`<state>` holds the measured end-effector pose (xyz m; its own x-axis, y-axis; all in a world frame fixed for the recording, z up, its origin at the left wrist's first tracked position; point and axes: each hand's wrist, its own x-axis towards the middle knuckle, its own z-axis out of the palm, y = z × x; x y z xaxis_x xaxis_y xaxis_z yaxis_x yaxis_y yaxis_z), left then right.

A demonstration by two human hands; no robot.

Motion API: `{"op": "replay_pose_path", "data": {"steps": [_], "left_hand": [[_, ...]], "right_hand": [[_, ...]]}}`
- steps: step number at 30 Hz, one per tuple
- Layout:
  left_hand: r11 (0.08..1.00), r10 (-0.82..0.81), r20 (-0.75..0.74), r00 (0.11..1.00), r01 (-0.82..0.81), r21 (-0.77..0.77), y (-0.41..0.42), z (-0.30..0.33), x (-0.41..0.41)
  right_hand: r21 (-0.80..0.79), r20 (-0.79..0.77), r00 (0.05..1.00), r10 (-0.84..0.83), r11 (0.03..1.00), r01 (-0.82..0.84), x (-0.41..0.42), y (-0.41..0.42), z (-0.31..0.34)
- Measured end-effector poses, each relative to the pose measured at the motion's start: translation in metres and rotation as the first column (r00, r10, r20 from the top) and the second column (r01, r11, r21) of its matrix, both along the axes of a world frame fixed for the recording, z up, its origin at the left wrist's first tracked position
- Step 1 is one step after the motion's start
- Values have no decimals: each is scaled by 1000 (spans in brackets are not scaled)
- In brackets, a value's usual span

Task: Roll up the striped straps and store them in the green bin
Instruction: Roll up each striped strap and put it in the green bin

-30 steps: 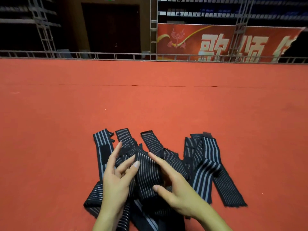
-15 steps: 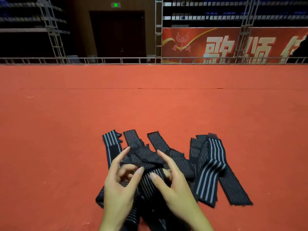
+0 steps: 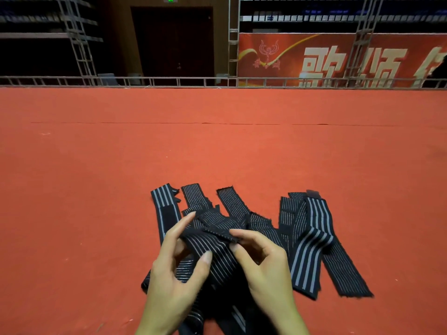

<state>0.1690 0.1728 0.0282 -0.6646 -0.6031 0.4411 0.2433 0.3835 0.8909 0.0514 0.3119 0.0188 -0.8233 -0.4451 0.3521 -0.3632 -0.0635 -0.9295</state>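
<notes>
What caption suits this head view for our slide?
Both hands, left hand and right hand, pinch one striped strap above the strap pile on red carpet.

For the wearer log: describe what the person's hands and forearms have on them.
Both the left hand and right hand are bare: no gloves, rings, watch or bands visible. The forearms are bare to the frame's bottom edge, with no sleeves in view. Fingernails look short and unpainted.

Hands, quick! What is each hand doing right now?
Left hand: fingers and thumb curled round the striped strap, holding it.
Right hand: pinching the same strap's folded end.
</notes>
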Motion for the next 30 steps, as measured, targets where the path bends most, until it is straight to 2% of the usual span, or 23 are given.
{"op": "replay_pose_path", "data": {"steps": [3, 7, 12, 16, 22, 30], "left_hand": [[995, 89, 12, 996, -89, -42, 0, 4, -8], [992, 105, 21, 994, -103, -72, -1, 3, -10], [993, 57, 48, 997, -52, -105, -2, 5, -8], [986, 18, 61, 998, -8, -168, -6, 8, -8], [963, 30, 93, 995, -4, -271, -11, 9, -7], [946, 57, 88, 994, -25, -323, -13, 5, -5]], "right_hand": [[18, 0, 1000, -8, 1000, 8, 6, 1, 0], [24, -71, 996, -47, 999, 49, 8, 4, 0], [161, -357, 918, -172, 957, 242, 4, 7, 2], [180, -466, 867, -175, 941, 287, 5, 3, 8], [94, -406, 882, -239, 949, 300, 1, 1, 7], [62, -282, 950, -134, 985, 158, -8, 4, 9]]}}
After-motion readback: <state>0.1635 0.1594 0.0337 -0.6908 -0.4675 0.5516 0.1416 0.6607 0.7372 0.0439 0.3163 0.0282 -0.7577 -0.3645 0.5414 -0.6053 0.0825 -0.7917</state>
